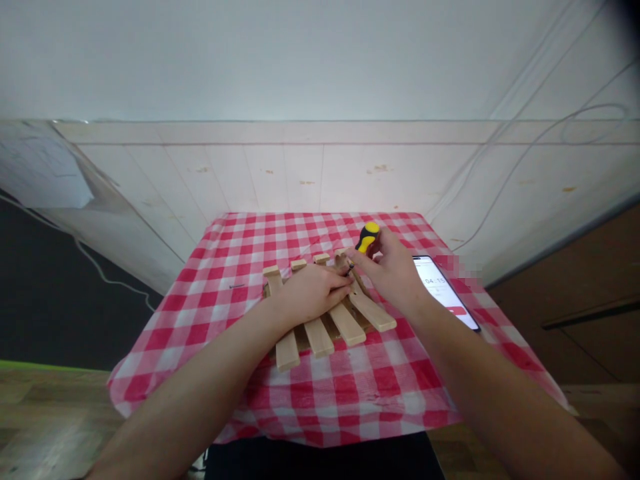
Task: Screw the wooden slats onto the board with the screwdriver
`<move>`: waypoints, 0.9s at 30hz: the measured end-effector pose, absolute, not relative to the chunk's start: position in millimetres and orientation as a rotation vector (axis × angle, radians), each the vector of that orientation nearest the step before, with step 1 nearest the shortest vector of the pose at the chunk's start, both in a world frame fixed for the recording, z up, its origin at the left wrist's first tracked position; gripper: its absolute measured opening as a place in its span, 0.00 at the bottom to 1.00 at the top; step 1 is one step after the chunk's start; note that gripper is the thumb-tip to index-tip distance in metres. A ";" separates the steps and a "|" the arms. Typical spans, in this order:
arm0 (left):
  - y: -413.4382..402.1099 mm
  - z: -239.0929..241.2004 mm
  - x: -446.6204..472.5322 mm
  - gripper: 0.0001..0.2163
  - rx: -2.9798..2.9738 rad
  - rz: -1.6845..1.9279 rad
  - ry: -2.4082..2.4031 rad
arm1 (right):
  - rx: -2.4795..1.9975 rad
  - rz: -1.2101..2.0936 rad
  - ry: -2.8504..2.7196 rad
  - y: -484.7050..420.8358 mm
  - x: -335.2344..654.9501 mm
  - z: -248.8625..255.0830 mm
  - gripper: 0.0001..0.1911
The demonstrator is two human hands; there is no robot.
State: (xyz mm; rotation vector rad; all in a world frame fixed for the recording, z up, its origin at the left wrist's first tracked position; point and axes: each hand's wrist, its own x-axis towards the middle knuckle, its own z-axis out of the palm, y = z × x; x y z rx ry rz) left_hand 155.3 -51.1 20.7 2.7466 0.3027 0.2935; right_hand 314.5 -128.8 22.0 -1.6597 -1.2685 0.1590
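A rack of pale wooden slats [320,337], fixed side by side over crosspieces, lies on the table. My left hand [313,290] rests across the slats with its fingers stretched toward the right-hand one. Its fingertips close around a small dark metal piece [349,269]; whether this is a screw or the screwdriver's tip I cannot tell. My right hand [393,270] grips a screwdriver [369,235] with a yellow and black handle, tilted over the far end of the right-hand slat. The fingers hide most of its shaft.
A red and white checked cloth [240,247] covers the table. To the right of my right hand lies a phone [443,293] with a lit timer screen. A small thin dark object [237,287] lies left of the slats. A wall stands behind the table.
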 end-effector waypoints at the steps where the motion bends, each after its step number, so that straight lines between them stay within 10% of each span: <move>1: -51.4 21.0 155.4 0.12 2.750 0.305 0.292 | -1.654 0.166 -1.278 -128.4 314.6 21.1 0.14; 27: -52.6 22.2 154.4 0.12 2.778 0.261 0.297 | -1.596 0.282 -1.230 -124.5 316.4 17.8 0.17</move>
